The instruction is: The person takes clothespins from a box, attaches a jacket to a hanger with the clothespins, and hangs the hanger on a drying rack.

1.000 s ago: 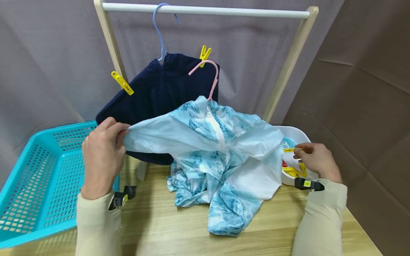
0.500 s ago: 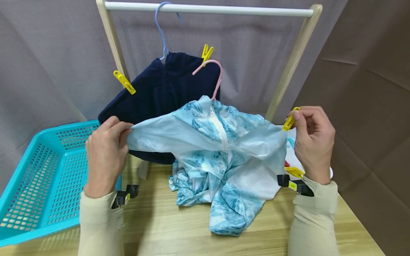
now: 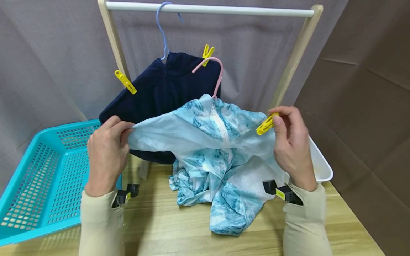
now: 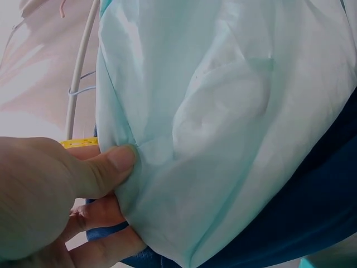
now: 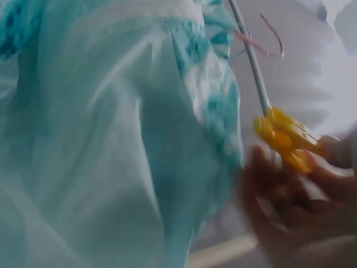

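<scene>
A light blue and white patterned zip jacket (image 3: 205, 124) hangs over a pink hanger (image 3: 220, 76), its lower part lying on the table. My left hand (image 3: 107, 153) pinches the jacket's left edge between thumb and fingers; the left wrist view shows the thumb on the pale fabric (image 4: 223, 139). In my right hand (image 3: 293, 142) a yellow clothespin (image 3: 267, 124) is pinched between thumb and fingers, in front of the jacket's right shoulder. The right wrist view has this clothespin (image 5: 284, 137) beside the jacket's edge, apart from it; the hand there is blurred.
Behind, a dark navy garment (image 3: 153, 89) with two yellow clothespins (image 3: 125, 82) hangs by a blue hanger (image 3: 162, 32) from the rack's white bar (image 3: 243, 9). A turquoise basket (image 3: 41, 135) stands at left. A white container (image 3: 323, 165) sits behind my right hand.
My right hand has lifted a yellow clothespin out of the white container, then moved left to the jacket's right shoulder. The left hand keeps its pinch on the jacket.
</scene>
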Demonstrator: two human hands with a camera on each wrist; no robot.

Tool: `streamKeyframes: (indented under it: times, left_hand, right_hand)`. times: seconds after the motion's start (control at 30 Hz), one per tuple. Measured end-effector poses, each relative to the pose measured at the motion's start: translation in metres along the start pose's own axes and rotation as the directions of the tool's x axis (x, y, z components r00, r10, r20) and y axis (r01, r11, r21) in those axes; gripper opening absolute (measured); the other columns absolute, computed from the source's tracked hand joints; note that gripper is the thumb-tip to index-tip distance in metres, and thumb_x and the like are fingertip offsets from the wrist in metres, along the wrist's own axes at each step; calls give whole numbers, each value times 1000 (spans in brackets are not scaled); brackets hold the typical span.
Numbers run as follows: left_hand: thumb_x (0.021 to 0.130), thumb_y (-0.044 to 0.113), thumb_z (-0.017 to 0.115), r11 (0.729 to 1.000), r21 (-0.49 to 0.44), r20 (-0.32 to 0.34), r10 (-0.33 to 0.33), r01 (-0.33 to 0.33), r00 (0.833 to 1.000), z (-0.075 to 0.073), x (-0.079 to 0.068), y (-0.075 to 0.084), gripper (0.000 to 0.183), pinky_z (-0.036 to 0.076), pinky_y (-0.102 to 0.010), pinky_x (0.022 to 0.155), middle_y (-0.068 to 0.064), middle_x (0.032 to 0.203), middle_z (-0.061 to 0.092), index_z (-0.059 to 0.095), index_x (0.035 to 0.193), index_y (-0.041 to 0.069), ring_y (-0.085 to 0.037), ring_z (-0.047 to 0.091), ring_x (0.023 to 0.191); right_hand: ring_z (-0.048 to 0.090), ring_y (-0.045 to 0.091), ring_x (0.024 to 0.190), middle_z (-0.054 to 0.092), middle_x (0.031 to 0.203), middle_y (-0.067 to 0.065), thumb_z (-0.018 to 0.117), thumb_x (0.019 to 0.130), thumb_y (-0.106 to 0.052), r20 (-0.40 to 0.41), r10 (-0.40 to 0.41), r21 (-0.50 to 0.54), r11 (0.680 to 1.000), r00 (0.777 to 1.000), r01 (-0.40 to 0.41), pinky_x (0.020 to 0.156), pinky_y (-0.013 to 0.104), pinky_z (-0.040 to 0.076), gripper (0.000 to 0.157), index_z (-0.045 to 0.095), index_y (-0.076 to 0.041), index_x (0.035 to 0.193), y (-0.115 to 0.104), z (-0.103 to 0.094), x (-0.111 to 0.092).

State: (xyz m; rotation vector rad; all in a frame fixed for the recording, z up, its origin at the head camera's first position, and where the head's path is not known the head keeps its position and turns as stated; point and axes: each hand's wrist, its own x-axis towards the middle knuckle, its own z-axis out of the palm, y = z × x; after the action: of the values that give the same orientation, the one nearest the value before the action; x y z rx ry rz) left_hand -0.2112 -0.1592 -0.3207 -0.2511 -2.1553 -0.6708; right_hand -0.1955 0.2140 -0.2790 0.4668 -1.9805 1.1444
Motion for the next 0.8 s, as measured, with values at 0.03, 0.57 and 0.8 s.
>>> streamKeyframes:
  times: [0.03, 0.57, 0.8]
  left_hand:
    - [95, -1, 67, 1000, -2, -2, 0, 0, 1000, 0, 0, 0, 11, 40, -40, 58, -14, 78, 64, 77, 91, -3, -33, 59, 63]
    - [95, -1, 67, 998, -62, -29, 31, -32, 999, 2, 1, -1, 10, 35, -36, 57, -10, 76, 62, 76, 90, 0, -24, 50, 56]
    - [94, -3, 67, 998, -69, -42, -3, 1, 999, 3, 1, 0, 10, 38, -39, 59, -12, 78, 64, 75, 88, -1, -28, 56, 59]
  right_hand:
    - [56, 9, 83, 60, 98, 0, 40, 106, 0, 37, -2, -45, 999, 999, 4, 79, 16, 45, 23, 58, 12, 114, -2, 5, -2]
    - [50, 27, 52, 54, 76, 12, 61, 103, -18, 184, -31, -546, 828, 982, 128, 47, 41, 43, 21, 58, -2, 90, 3, 91, -36]
    - [45, 20, 56, 47, 67, 7, 48, 108, -17, 343, 155, -348, 937, 926, -28, 53, 33, 40, 27, 54, -6, 84, 3, 115, -45]
